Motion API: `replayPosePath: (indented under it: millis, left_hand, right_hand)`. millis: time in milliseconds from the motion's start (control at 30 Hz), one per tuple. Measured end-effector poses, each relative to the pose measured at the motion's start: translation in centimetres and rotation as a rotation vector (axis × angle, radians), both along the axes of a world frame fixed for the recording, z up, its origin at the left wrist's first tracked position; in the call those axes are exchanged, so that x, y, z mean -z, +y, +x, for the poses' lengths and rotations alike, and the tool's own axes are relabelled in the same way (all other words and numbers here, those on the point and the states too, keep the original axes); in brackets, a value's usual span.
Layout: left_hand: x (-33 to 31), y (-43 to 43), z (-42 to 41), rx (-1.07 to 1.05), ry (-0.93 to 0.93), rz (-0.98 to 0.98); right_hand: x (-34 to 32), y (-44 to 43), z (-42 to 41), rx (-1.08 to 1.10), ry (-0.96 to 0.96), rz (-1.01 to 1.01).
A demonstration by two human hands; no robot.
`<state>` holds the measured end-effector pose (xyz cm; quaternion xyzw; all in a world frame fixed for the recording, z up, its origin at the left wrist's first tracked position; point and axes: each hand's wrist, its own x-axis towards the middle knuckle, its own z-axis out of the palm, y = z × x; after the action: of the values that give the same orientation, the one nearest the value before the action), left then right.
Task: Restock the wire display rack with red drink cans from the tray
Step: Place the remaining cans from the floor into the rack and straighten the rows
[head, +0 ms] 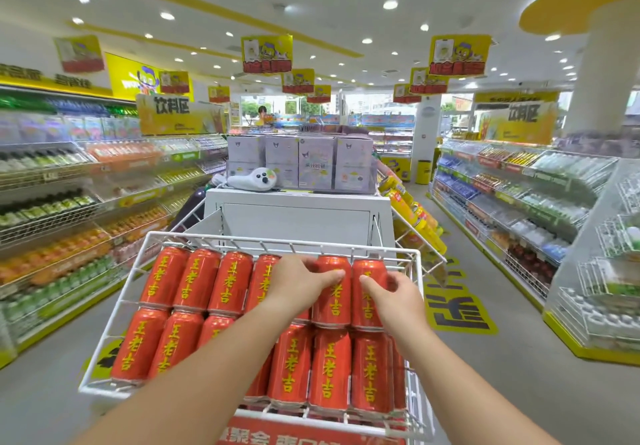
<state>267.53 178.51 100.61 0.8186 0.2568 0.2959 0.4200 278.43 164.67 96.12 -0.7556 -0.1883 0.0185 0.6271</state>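
A white wire display rack (242, 238) tilts toward me and holds two rows of red drink cans with yellow characters, a back row (197, 281) and a front row (329, 368). My left hand (299, 283) lies over the fourth can of the back row, its fingertips curled on the fifth can (332, 300). My right hand (396, 294) pinches the rightmost back-row can (367, 306), thumb on its front and fingers at its right side. My forearms hide parts of the front row.
A white cabinet (294, 216) stands behind the rack, topped with pale boxes (315, 164) and a white plush toy (254, 179). Drink shelves line the left (69, 202) and right (519, 195) aisles. Yellow bottles (415, 216) hang at the cabinet's right. A red sign (304, 436) sits below the rack.
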Motion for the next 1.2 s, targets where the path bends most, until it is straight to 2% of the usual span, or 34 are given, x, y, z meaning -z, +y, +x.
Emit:
replayPosePath:
  millis: [167,267,667,900,1033,1200]
  left_hand:
    - [0.4,0.5,0.3,-0.075,0.103,0.255]
    - [1.0,1.2,0.9,-0.070,0.149,0.332]
    - [4.1,1.5,2.3,-0.153,0.176,0.716]
    - [4.1,0.7,2.3,-0.202,0.317,0.842]
    - [3.6,0.2,1.5,-0.104,0.383,0.867]
    - [2.8,0.9,-1.3,-0.031,0.386,0.872]
  right_hand:
    - [0.5,0.6,0.3,0.037,-0.004,-0.066]
    - [0.6,0.9,0.1,0.050,0.007,-0.096]
    - [1.4,1.2,-0.3,0.205,-0.228,-0.249]
    - [1.8,1.6,0.3,0.200,-0.209,-0.370]
    - [0.9,1.1,-0.4,0.139,-0.207,-0.396]
    - [-0.4,-0.7,-1.8,0.001,-0.375,-0.496]
